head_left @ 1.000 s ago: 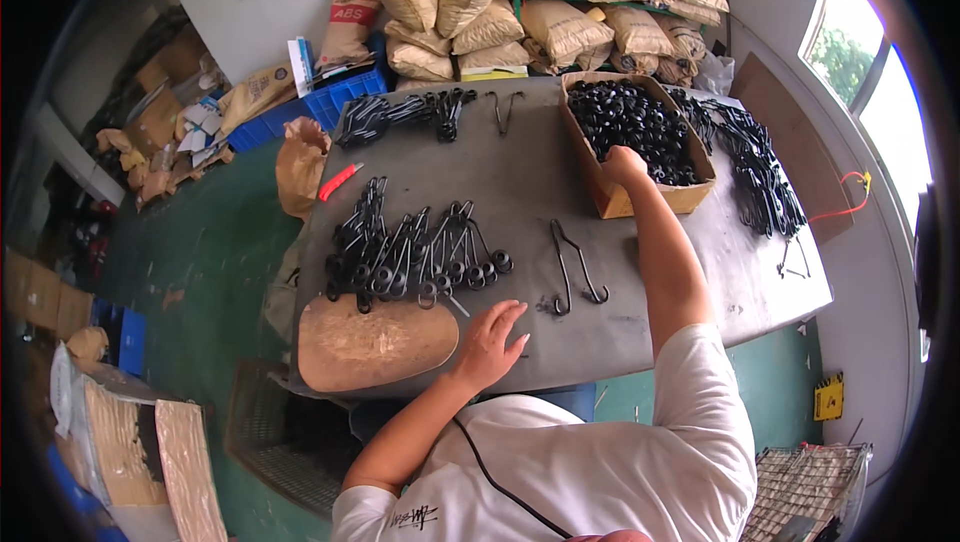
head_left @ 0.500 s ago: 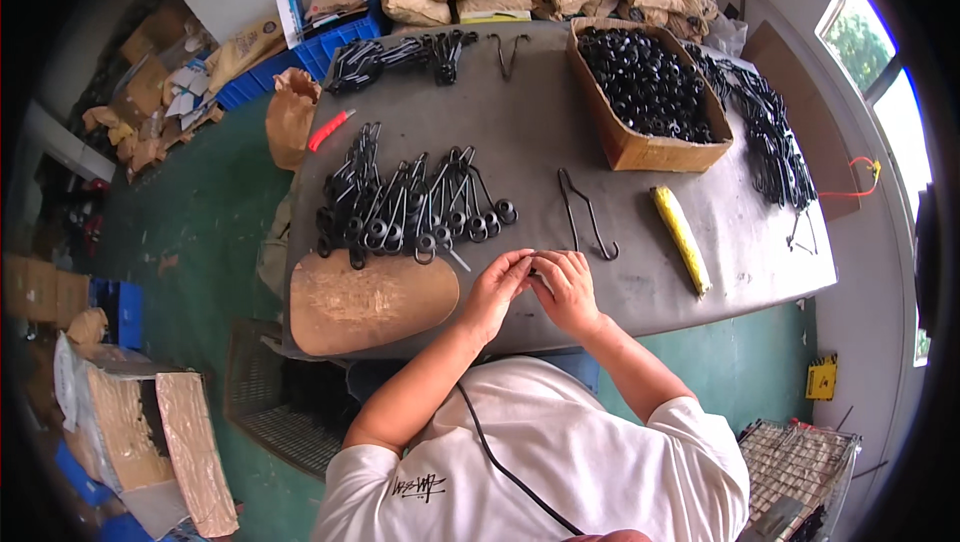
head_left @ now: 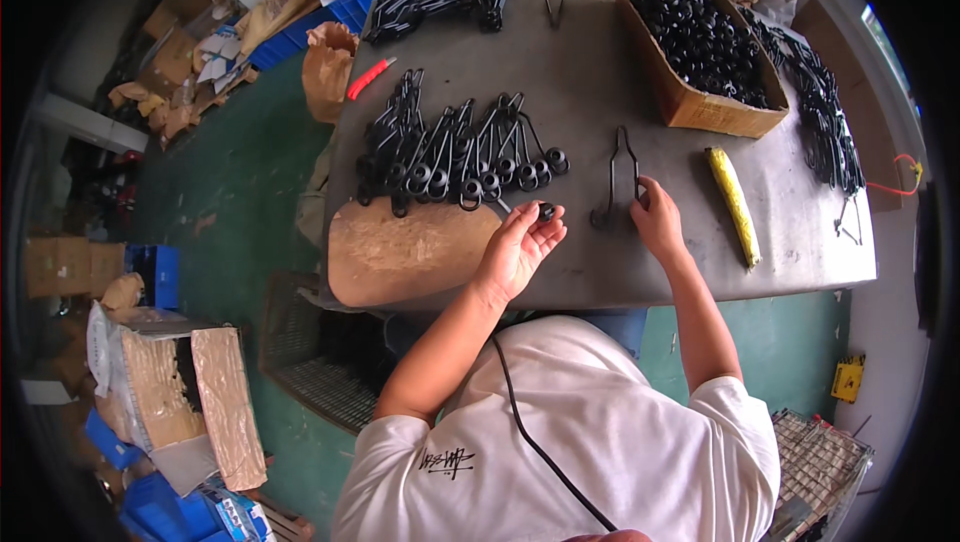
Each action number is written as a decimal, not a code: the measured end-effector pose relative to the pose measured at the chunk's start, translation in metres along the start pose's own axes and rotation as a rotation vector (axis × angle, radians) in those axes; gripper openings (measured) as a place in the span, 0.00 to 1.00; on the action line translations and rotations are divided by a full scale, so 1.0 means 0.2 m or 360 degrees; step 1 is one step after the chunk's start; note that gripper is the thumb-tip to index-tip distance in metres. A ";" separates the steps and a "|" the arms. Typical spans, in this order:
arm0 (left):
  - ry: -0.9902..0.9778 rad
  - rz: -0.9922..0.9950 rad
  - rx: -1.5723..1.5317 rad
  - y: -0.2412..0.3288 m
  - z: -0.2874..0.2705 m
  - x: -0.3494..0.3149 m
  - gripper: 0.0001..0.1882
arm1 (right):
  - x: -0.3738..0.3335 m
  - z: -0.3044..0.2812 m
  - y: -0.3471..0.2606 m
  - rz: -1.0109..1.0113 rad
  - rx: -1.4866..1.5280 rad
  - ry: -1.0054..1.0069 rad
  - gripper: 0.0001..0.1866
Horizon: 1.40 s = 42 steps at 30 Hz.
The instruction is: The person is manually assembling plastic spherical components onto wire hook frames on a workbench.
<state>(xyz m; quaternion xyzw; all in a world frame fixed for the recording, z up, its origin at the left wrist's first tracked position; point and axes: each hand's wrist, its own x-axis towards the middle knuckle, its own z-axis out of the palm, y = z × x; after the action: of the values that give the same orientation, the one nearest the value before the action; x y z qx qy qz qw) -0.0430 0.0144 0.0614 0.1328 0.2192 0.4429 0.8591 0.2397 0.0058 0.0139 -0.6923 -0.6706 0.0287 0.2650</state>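
Step in hand, I judge: taking up the wire hook [head_left: 612, 164]. Your left hand [head_left: 513, 254] pinches a black ring [head_left: 546, 212]; your right hand [head_left: 660, 225] meets the hook's right leg on the table [head_left: 570, 72], closure unclear. Next move probably calls for a firm pinch there.

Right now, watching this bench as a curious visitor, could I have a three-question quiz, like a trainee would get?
1. What does the left hand hold: (a) a small black round piece, (b) a red cutter or (c) a paper bag?
2. True or false: the right hand touches the bent black wire.
3. Fill in: the yellow roll lies to the ____ of the right hand.

Key: 1 a; 2 true; 3 right.
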 end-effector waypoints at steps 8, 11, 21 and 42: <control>0.0057 -0.0044 0.0212 0.01 0.00 -0.04 0.09 | -0.05 -0.16 -0.46 0.0740 0.1885 -0.0393 0.22; 0.0012 -0.0073 0.0346 0.01 0.02 -0.05 0.11 | -0.05 -0.18 -0.51 0.0834 0.2004 -0.0485 0.22; -0.0062 0.0034 0.0670 0.00 0.03 -0.07 0.14 | -0.07 -0.17 -0.46 0.0915 0.2040 -0.0561 0.21; 0.0207 0.0983 0.2203 -0.11 0.06 -0.07 0.08 | -0.32 -0.02 -0.71 0.0928 0.1986 -0.0007 0.23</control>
<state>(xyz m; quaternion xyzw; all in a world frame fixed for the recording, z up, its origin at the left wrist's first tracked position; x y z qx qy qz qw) -0.0283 -0.0113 0.0667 0.6705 0.4500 0.4317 0.4020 0.1058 -0.0615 0.0539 -0.5623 -0.3156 0.4810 0.5940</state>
